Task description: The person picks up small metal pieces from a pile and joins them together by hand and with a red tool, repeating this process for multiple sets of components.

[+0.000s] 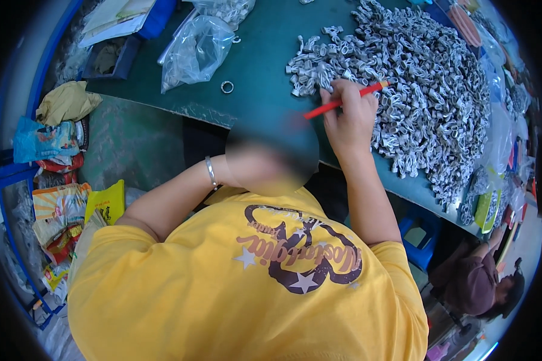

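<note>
My right hand is at the near left edge of a large heap of small grey looped metal parts. A slim red stick-like tool with an orange end lies across it, gripped by the closed fingers. Its fingertips reach the parts at the heap's edge; whether they also pinch one cannot be made out. My left hand is drawn in close to my body by the table's near edge. A round blur covers its fingers and anything in them. A bracelet circles the left wrist.
The green table carries a single ring-shaped part and a clear plastic bag. A blue bin stands at the far left, with crumpled packets below. At the lower right are a blue stool and another person.
</note>
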Tool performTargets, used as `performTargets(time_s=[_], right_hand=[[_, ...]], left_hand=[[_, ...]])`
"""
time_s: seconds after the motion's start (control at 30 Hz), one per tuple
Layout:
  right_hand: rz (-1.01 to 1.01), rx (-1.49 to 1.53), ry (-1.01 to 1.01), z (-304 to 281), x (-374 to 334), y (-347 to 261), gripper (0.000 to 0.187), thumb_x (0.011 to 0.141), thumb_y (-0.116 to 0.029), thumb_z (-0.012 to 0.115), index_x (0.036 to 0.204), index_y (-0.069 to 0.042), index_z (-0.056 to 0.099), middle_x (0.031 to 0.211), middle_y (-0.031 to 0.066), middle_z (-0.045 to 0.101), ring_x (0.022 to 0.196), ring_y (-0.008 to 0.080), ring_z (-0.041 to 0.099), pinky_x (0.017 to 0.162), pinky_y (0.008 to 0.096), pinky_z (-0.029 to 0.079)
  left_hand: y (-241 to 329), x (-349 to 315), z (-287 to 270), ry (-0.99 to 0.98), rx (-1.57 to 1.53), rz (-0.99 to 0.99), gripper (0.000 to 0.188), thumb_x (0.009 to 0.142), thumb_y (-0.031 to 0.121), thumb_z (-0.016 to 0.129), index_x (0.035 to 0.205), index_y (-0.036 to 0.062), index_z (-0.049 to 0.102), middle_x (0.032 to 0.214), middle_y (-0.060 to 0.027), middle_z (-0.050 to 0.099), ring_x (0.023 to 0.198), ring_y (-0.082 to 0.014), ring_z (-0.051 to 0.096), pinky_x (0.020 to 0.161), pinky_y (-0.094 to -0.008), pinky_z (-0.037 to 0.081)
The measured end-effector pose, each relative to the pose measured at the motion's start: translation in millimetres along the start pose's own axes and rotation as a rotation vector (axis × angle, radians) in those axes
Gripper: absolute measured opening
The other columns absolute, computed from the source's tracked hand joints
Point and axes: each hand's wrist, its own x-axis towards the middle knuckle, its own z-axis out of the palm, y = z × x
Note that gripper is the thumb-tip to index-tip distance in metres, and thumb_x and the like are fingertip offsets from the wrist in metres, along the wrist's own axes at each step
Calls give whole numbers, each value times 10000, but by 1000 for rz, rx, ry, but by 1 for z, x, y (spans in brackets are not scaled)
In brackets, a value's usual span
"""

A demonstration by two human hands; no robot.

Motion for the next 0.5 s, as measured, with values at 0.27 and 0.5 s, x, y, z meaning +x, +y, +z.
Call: performTargets(time_s=[0.27, 0.5], right_hand=[[673, 1203, -23, -28, -22, -28, 197, 822, 72, 551, 843, -25, 381, 893, 145, 578, 722, 164, 612, 631, 244, 510], [634, 1460, -44, -29, -44, -29, 194, 821, 106, 521, 822, -40, 392, 943, 173, 576, 797, 196, 628, 681, 262, 522]], left_hand=[[27, 6, -15, 263, -328, 94, 255, 864, 72, 559, 1092, -37, 526, 862, -91, 626, 705, -119, 622, 613, -214, 516], [31, 16, -6, 615, -637, 305, 137, 818, 9, 603, 945, -41, 591, 809, -75, 609, 637, -106, 598, 566, -202, 503]])
